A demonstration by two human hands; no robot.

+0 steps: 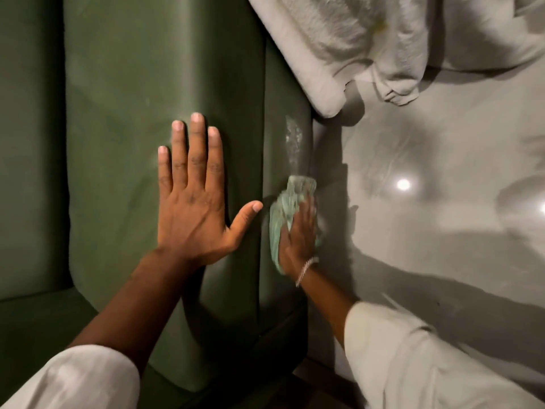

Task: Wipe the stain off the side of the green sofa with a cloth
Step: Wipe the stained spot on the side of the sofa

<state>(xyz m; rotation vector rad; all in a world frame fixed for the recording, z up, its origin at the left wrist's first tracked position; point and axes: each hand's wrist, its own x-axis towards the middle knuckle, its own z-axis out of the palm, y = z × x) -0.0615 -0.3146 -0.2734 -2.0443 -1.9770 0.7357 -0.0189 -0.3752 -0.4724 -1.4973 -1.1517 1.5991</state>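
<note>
1. Marking the green sofa (pixel 141 69) side panel, a whitish stain (pixel 293 136) sits right of frame centre.
2. Just below it, the right hand (pixel 298 237) presses a pale green cloth (pixel 283 214), fingers flat.
3. Left hand (pixel 193 199) rests splayed, grasping nothing, on the armrest top.

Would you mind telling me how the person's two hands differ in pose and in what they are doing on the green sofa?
The left hand lies flat and empty on top of the green sofa arm, fingers spread; the right hand presses a pale green cloth against the sofa's side, just below the whitish stain. Only the right wrist wears a thin silver bracelet. Both arms have pale sleeves.
</note>
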